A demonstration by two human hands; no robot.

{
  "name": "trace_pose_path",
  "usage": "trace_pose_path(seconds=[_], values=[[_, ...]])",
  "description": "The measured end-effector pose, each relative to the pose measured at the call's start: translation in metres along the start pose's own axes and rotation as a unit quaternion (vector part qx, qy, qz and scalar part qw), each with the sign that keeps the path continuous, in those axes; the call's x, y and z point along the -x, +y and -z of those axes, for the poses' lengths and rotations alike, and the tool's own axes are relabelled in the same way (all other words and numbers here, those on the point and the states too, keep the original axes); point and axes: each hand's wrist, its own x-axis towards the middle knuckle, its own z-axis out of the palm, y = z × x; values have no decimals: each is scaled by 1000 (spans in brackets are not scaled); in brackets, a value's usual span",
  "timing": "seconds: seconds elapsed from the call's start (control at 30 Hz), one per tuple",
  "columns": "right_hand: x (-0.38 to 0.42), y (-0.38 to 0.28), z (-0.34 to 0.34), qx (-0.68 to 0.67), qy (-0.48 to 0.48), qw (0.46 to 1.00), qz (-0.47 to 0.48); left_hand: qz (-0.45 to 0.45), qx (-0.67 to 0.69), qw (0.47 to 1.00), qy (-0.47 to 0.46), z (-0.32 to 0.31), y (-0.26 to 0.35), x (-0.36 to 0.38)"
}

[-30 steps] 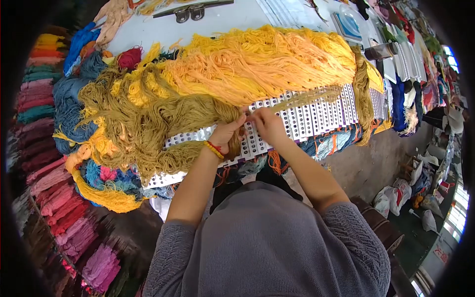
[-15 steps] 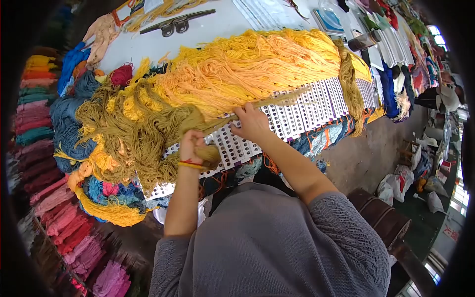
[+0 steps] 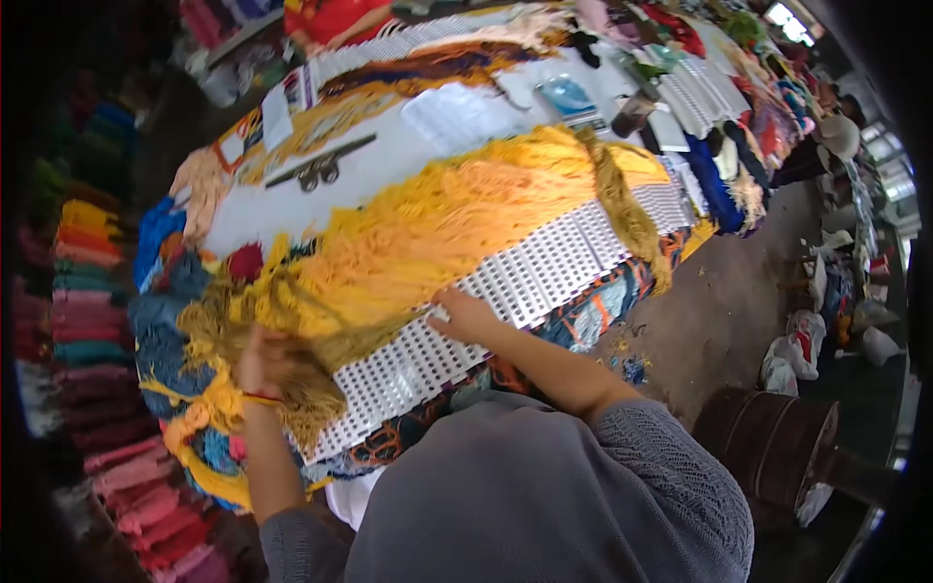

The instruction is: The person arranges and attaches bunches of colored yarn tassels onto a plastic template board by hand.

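Note:
My right hand [image 3: 466, 318] is closed at the end of a strand of olive yarn [image 3: 374, 340], above white strips with rows of dark holes [image 3: 408, 361]. My left hand [image 3: 264, 364] is smeared by motion, and its fingers do not show clearly. It is at the tangled olive yarn [image 3: 309, 389] on the left end of the strips. Yellow and peach yarn [image 3: 428, 228] lies in long loose bundles just beyond both hands. Another olive hank [image 3: 622, 204] hangs across the strips on the right.
On the white table [image 3: 253, 209] lies a dark metal bar with a clip [image 3: 321, 170]. Papers [image 3: 457, 115] and a dark jar [image 3: 634, 115] are farther back. A person in red [image 3: 335, 21] is across the table. Colored hanks [image 3: 87, 330] hang at left; a brown drum [image 3: 768, 442] stands right.
My left hand has moved left, drawing the olive yarn with it. My right hand is still at the strand, lower in view. The view has tilted up, bringing the person in red into sight.

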Motion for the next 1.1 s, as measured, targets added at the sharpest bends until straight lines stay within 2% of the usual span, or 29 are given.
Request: trace_pose_path(seconds=[0.03, 0.07, 0.1, 0.13, 0.17, 0.2, 0.23, 0.27, 0.3, 0.37, 0.4, 0.43, 0.5, 0.53, 0.6, 0.63, 0.7, 0.73, 0.8, 0.87, 0.9, 0.93, 0.97, 1.0, 1.1], values=[[6, -2, 8, -28, -2, 1000, 10, 1, 52, 990, -128, -17, -33, -18], [14, -5, 16, -73, -19, 997, -3, 20, 71, 977, -201, -62, -37, 0], [24, -8, 26, -118, -37, 992, -16, 38, 105, 967, -228, -96, -49, 8], [35, -11, 39, -147, -27, 989, 2, 20, 48, 965, -256, -125, -52, 18], [45, -13, 49, -177, -18, 984, 21, -1, 66, 955, -289, -150, -71, 16], [52, -11, 54, -174, -7, 984, 30, 28, 46, 952, -300, -170, -73, 25], [57, -9, 58, -192, 0, 981, 16, 14, 45, 945, -324, -191, -66, 44], [60, -8, 62, -209, 4, 978, 3, -2, 45, 931, -363, -206, -69, 49], [63, -7, 66, -260, 9, 966, 2, 19, 53, 910, -411, -215, -67, 56], [63, -4, 73, -222, -1, 975, -4, -1, 70, 911, -406, -237, -63, 73], [64, -6, 79, -196, 23, 980, 16, -20, 86, 913, -398, -245, -60, 80], [66, -5, 87, -193, 16, 981, 21, 6, 108, 911, -398, -249, -53, 85], [65, -7, 97, -223, 23, 974, 38, 17, 196, 914, -354, -253, -53, 91], [61, -6, 94, -270, 23, 961, 50, 14, 223, 905, -362, -250, -53, 91], [62, -8, 96, -310, -19, 948, 70, 6, 232, 912, -339, -244, -46, 109], [65, -18, 104, -269, -29, 961, 66, -31, 208, 919, -333, -238, -45, 113], [62, -16, 93, -276, -43, 954, 112, -46, 201, 926, -318, -227, -36, 127], [71, -36, 106, -397, -92, 912, 43, -57, 189, 930, -311, -219, -26, 135], [73, -49, 97, -511, -66, 856, 42, -34, 209, 925, -315, -195, -25, 135], [79, -67, 102, -579, -86, 811, 18, -42, 256, 907, -330, -182, -4, 150], [82, -77, 110, -574, -115, 810, 10, -56, 261, 899, -348, -173, -1, 153], [88, -86, 110, -588, -115, 800, 23, -33, 287, 878, -381, -166, 4, 158], [91, -94, 108, -601, -114, 790, 38, -41, 274, 883, -380, -158, 6, 162], [93, -98, 106, -577, -129, 806, 13, -51, 262, 886, -378, -150, 7, 164], [101, -117, 88, -548, -93, 830, 49, -66, 256, 881, -392, -133, 3, 167]])
